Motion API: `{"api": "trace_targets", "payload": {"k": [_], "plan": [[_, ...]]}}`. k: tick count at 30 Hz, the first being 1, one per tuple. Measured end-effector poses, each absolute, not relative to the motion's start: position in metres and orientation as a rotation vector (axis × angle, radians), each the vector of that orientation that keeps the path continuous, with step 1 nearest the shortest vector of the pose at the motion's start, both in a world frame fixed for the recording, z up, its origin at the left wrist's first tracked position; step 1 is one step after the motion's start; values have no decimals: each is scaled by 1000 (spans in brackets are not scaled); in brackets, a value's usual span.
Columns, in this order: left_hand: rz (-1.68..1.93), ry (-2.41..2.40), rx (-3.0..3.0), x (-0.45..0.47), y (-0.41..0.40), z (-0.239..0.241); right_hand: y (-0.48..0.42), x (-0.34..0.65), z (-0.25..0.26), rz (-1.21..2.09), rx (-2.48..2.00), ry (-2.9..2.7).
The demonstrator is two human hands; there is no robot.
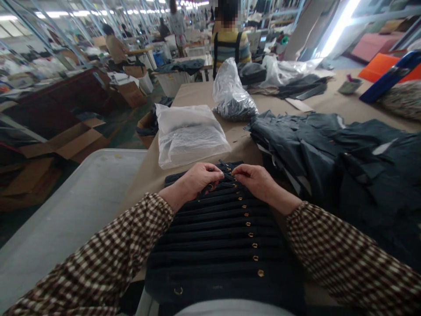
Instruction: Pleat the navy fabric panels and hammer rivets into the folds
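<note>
A row of dark fabric strips, each with a small gold ring, lies overlapped on the brown table in front of me. My left hand and my right hand meet at the far end of the row. Both hands pinch the topmost strip where its gold ring sits, fingers closed on it. Both sleeves are brown-and-white checked.
A clear plastic bag lies just beyond my hands, and another bag holds dark parts. A heap of dark fabric pieces fills the right. A grey bin stands at my left. A person in a striped top stands at the table's far end.
</note>
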State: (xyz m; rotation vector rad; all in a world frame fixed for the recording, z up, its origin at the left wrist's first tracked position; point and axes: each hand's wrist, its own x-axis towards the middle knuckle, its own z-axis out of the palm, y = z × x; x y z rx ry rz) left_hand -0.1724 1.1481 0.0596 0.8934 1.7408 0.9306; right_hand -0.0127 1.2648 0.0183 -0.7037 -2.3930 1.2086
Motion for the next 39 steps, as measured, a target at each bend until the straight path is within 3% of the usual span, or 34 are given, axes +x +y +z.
{"api": "trace_targets", "payload": {"k": [5, 9, 14, 23, 30, 36, 39], "plan": [[1212, 1364, 649, -160, 1131, 65, 1240, -17, 27, 2118, -659, -1718], [1245, 1200, 603, -152, 1127, 63, 1229, -18, 25, 2407, -477, -1339], [1301, 1052, 589, -146, 1127, 61, 1219, -18, 23, 2543, -353, -1045], [1242, 1254, 582, -145, 1129, 69, 1231, -7, 37, 2294, -461, -1254], [1080, 1677, 1002, -147, 1143, 55, 1260, 2, 41, 1884, -655, -2142], [885, 1796, 1274, -147, 1153, 51, 1261, 0, 31, 1819, -597, -2353], [776, 1878, 1365, -148, 1158, 49, 1266, 1, 27, 1476, -672, -2602]]}}
